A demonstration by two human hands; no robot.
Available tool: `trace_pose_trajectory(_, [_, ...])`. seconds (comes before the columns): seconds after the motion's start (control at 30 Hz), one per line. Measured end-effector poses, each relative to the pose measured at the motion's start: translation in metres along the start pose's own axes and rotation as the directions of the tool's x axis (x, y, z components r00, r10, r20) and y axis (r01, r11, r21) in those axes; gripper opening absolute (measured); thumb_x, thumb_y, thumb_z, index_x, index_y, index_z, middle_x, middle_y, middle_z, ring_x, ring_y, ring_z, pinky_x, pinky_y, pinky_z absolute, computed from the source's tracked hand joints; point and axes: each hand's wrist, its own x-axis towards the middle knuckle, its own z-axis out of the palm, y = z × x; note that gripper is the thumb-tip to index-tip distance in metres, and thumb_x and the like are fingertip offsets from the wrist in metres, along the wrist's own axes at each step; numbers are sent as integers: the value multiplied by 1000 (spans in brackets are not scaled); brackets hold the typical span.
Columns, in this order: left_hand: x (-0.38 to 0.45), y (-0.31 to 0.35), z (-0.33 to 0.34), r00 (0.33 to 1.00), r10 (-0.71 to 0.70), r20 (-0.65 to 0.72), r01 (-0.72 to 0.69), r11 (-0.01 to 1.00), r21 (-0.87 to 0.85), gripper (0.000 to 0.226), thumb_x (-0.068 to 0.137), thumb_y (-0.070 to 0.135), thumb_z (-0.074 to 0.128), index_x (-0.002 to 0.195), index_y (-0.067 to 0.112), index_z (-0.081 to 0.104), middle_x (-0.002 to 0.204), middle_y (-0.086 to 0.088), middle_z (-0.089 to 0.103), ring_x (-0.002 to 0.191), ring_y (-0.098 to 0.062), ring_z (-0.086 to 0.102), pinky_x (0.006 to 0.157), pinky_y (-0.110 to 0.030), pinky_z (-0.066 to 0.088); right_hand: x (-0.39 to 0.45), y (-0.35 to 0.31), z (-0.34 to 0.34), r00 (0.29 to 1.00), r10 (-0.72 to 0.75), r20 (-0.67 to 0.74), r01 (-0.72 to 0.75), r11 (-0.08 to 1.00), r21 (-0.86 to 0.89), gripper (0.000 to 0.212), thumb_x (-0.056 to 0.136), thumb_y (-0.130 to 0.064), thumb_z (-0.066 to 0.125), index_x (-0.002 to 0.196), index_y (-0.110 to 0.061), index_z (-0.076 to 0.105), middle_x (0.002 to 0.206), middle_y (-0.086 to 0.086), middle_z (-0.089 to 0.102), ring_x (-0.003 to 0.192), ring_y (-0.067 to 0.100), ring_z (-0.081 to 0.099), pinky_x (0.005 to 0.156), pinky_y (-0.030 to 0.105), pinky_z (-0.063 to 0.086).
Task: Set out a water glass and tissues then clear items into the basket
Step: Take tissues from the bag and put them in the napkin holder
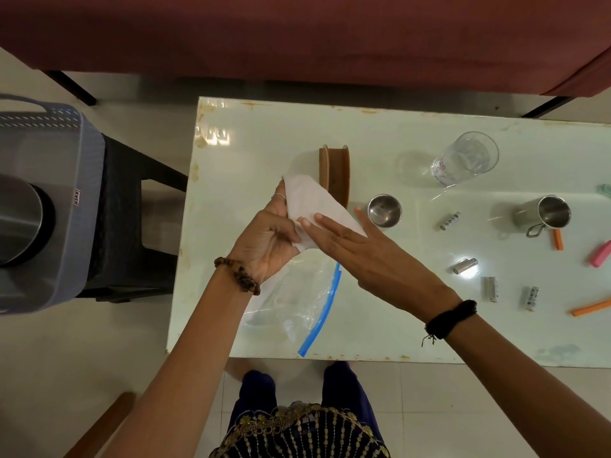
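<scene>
Head view: a tissue held between two hands, just short of the holder.

The left hand (269, 238) grasps the tissue (312, 206) with curled fingers at its near end; the right hand (360, 246) lies flat on it, fingers straight and released. The tissue's long axis runs from the left palm up past the fingertips toward the wooden holder (335, 175), which stands just beyond them, nearer the left hand. The water glass (464, 160) sits well right of the right fingers; the basket (66, 206) is far left of the table (264, 133).
</scene>
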Motion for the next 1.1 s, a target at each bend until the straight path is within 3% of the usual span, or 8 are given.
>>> trace_pose_trajectory(0.27, [3,-4,2,999,-13,-50,7,994,-112,58,88,-4,27,143,15,30,135,-20,44,123,-36,46,96,-50,44,3,-12,-2,987,157,-38,-135,932,336,77,73,8,38,147,-5,17,153,6,10,137,25,37,111,60,23])
trace_pose_trajectory(0.4, [6,-7,2,989,31,-145,-41,997,-66,65,84,-13,23,143,14,28,127,-18,46,107,-29,53,84,-41,53,6,-22,-3,921,385,53,-281,564,776,104,83,0,58,140,-45,-18,155,-16,17,138,5,27,116,39,25])
trace_pose_trajectory(0.5, [5,-11,4,984,42,-175,-60,993,-103,61,82,-15,24,138,7,33,112,-16,52,100,-27,55,77,-38,57,10,-24,7,918,392,57,-325,664,673,99,83,-13,67,149,-26,-6,148,-30,-7,138,3,24,120,44,10])
trace_pose_trajectory(0.6, [0,-13,8,994,25,-106,-49,971,-232,36,89,-3,34,123,7,41,110,-16,55,100,-26,59,82,-38,57,14,-28,14,865,500,43,-405,645,649,80,90,3,49,150,-19,2,142,-3,43,104,20,57,106,35,37])
trace_pose_trajectory(0.77, [4,-14,-5,951,54,-306,-104,983,-148,67,90,36,48,146,33,11,148,-8,31,128,-24,40,108,-42,31,14,-20,9,558,809,185,-291,-18,956,57,89,11,42,141,-14,38,111,0,63,97,14,58,87,13,43])
trace_pose_trajectory(0.87, [10,-16,-16,918,67,-390,-123,985,-120,74,86,39,54,147,29,12,147,-6,34,132,-24,40,102,-38,38,12,-11,12,559,739,375,-117,-378,918,42,86,12,44,106,-22,58,92,-12,73,87,5,68,73,19,55])
trace_pose_trajectory(0.97, [14,-20,-16,963,36,-266,-62,994,-91,46,80,39,58,121,19,53,121,-4,61,105,-16,62,87,-30,55,9,-7,16,587,673,450,-86,-500,861,40,85,12,45,99,-22,61,82,-12,74,76,2,70,62,17,55])
trace_pose_trajectory(1.1, [24,-27,-10,947,91,-307,-121,989,-82,25,89,19,55,110,8,60,96,-4,71,83,-12,69,68,-22,58,11,-10,19,602,651,463,-36,-557,829,32,87,0,54,111,-19,60,95,-7,74,86,9,70,66,22,56])
